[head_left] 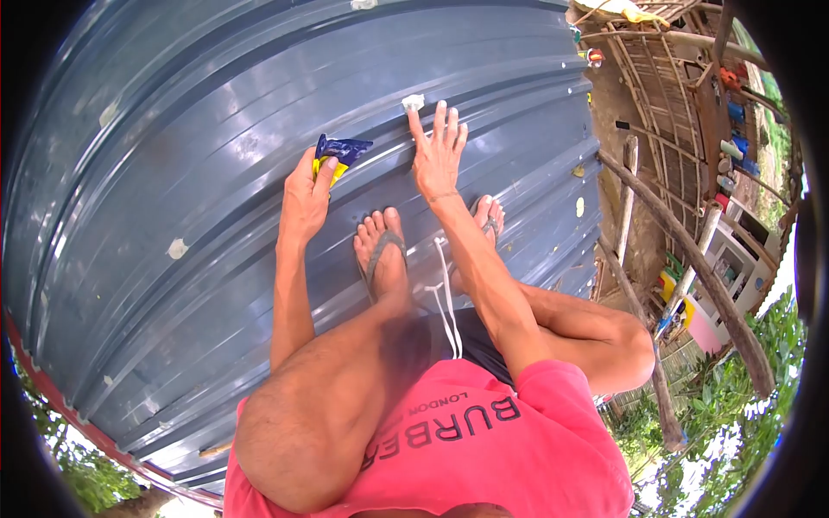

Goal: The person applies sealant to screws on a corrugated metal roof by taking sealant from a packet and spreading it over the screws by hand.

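Note:
My left hand [306,194] grips a crumpled blue and yellow packet [341,155] between thumb and fingers, just above the metal roof sheet [259,104]. To its right, my right hand [439,155] is spread, palm down. Its index fingertip touches a whitish patch of paste [414,102] on a rib of the roof. The other fingers are apart and hold nothing. What lies beneath the right palm is hidden.
My sandalled feet [382,246] rest on the ribbed roof between my arms. Other pale patches [177,249] dot the sheet. Past the roof's right edge are wooden poles [691,259], a bamboo frame [661,112] and ground below. Green foliage [734,432] lies lower right.

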A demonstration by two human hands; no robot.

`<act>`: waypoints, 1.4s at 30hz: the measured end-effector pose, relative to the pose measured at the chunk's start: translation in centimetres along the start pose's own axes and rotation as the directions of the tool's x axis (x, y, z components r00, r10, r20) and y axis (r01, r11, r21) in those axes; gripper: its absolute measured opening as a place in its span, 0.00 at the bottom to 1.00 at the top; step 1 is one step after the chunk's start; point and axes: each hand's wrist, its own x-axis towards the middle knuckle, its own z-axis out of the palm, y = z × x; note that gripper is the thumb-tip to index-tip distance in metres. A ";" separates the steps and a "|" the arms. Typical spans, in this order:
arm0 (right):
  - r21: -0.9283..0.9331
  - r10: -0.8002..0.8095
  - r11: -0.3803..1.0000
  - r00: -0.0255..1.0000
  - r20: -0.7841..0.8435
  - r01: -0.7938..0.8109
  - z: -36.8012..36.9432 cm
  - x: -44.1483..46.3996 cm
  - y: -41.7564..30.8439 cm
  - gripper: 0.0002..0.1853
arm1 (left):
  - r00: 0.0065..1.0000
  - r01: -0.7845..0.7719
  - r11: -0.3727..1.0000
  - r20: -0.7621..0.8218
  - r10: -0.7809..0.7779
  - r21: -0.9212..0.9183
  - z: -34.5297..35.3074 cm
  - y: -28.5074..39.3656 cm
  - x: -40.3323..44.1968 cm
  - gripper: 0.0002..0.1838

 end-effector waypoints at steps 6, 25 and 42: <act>0.068 0.038 0.997 0.999 0.039 -0.041 -0.5 -0.4 0.7 0.41 | 1.000 -0.013 1.000 0.006 0.013 -0.018 -0.1 -0.3 -0.1 0.15; 0.066 -0.083 0.994 0.993 -0.085 0.089 -0.9 2.8 1.0 0.34 | 0.999 -0.035 0.999 0.004 0.035 -0.012 -0.3 -0.3 -0.2 0.15; 0.284 0.174 0.939 0.981 0.090 -0.192 1.1 -0.1 -1.6 0.46 | 1.000 -0.027 1.000 -0.014 0.027 -0.002 -0.3 0.0 -0.3 0.15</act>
